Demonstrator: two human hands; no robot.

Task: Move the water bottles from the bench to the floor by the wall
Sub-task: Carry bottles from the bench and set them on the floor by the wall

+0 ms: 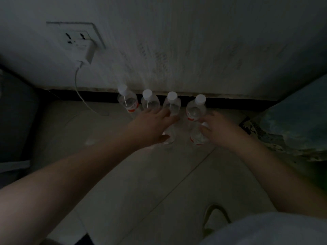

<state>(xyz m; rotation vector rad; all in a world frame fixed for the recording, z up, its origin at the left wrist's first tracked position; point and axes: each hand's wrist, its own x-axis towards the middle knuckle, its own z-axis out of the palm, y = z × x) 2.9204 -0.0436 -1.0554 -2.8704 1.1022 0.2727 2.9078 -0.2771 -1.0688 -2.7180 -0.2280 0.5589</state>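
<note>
Several clear water bottles with white caps stand in a row on the tiled floor against the wall's black baseboard (230, 103); the leftmost bottle (127, 101) and the rightmost bottle (195, 107) show red labels. In front of that row stand two more bottles. My left hand (154, 126) wraps around the top of the front left bottle (169, 137), thumb on its near side. My right hand (218, 129) holds the front right bottle (197, 138), which has a red label low down. Both bottles sit at floor level.
A wall socket (76, 38) holds a white charger (89, 52) whose cable (77, 91) trails onto the floor left of the bottles. A dark object (16, 117) stands at the left, patterned fabric (292, 124) at the right. A slipper (215, 218) lies near me.
</note>
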